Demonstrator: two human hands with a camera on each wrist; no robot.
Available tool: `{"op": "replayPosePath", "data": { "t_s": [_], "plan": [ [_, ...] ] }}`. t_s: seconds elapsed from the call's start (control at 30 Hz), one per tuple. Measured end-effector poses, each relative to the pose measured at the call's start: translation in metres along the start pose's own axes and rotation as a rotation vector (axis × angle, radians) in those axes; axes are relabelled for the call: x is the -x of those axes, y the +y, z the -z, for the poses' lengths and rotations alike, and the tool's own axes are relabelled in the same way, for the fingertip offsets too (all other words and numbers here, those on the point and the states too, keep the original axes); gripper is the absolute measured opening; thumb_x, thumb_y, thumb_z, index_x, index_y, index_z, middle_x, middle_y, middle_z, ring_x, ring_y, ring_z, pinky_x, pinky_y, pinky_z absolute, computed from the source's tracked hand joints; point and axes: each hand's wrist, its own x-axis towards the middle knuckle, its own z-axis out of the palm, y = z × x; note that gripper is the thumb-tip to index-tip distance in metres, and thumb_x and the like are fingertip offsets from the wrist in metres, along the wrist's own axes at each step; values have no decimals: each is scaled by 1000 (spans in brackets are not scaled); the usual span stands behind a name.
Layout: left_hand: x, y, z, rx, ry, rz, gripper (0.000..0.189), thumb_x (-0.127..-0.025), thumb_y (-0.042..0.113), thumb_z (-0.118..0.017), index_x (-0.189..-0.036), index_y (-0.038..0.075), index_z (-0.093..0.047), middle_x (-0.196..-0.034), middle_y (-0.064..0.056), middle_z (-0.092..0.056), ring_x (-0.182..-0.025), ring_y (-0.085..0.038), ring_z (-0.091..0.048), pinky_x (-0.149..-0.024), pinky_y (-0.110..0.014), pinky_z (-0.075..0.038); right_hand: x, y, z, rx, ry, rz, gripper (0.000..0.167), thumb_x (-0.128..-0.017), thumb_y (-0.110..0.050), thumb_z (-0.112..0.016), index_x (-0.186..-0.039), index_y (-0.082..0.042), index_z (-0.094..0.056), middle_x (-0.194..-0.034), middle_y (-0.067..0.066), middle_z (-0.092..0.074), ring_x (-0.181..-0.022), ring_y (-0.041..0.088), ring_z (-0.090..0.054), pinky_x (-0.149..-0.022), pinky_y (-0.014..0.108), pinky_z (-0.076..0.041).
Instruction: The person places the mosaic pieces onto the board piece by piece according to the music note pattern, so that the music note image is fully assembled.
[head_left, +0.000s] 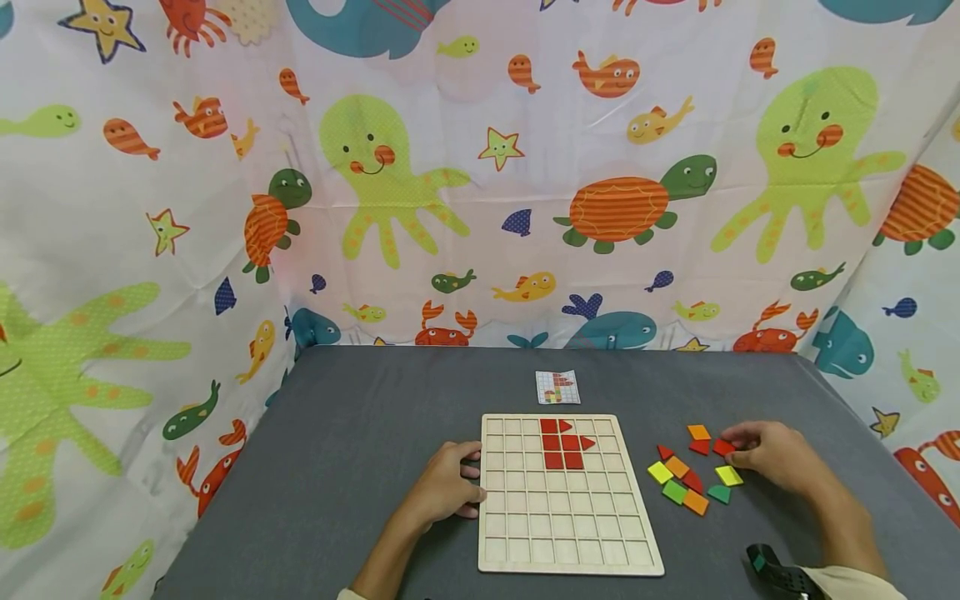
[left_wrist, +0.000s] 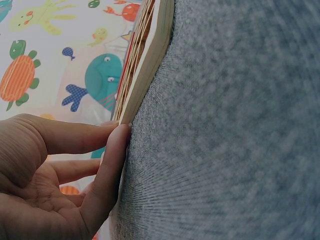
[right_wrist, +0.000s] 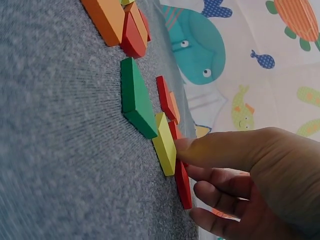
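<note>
My left hand (head_left: pixel 442 485) rests against the left edge of a pale wooden grid board (head_left: pixel 555 533), its thumb and fingertips touching the side. Red squares (head_left: pixel 562 452) and red triangles (head_left: pixel 588 443) sit in the board's upper cells. Right of the board, my right hand (head_left: pixel 776 452) pinches a red tile (head_left: pixel 723 447) between thumb and fingers, at the edge of a loose group of tiles. In the right wrist view, the thumb partly hides that red tile beside a yellow tile (right_wrist: pixel 165 145) and a green quarter-round tile (right_wrist: pixel 137 100).
A small printed pattern card (head_left: pixel 557 387) lies behind the board. Several orange, yellow, green and red tiles (head_left: pixel 678 468) are scattered on the grey tabletop (head_left: pixel 390 400). Curtains (head_left: pixel 465 292) with sea animals hang behind and at both sides. A black strap (head_left: pixel 783 575) circles the right wrist.
</note>
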Motion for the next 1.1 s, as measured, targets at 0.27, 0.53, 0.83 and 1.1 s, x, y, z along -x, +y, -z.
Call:
{"op": "replayPosePath", "data": {
  "t_s": [0.27,0.53,0.83,1.1],
  "plan": [
    [-2,-2,-1,3,0,4,77,-80,-14,-77,-152,-6,-52,-133,-19,-53,-109,-29,-61,-58,-39,-66,0,-8,-2,-1,22,11,40,-95,-27,-78,-120,4,-74,-96,3,-70,-85,19,-57,-66,27,-46],
    [-1,-1,-1,0,1,-1,76,-80,-13,-77,-151,-6,-52,-134,-19,-53,-109,-29,-60,-58,-39,-66,-4,-31,-9,-42,17,40,42,-94,-29,-79,-123,1,-74,-102,6,-72,-87,20,-60,-67,28,-53],
    [-1,-1,-1,1,2,14,77,-80,-14,-77,-152,-5,-51,-135,-19,-53,-110,-29,-61,-59,-39,-66,-9,-60,-23,-94,0,105,38,-92,-29,-81,-120,-4,-76,-104,7,-69,-89,22,-59,-69,32,-54],
    [-2,-1,-1,5,3,11,77,-80,-14,-77,-152,-5,-51,-135,-19,-53,-110,-29,-61,-58,-39,-66,-13,-85,-38,-124,-30,170,36,-92,-27,-82,-120,-6,-76,-112,9,-69,-91,20,-60,-69,29,-56]
  ]
}}
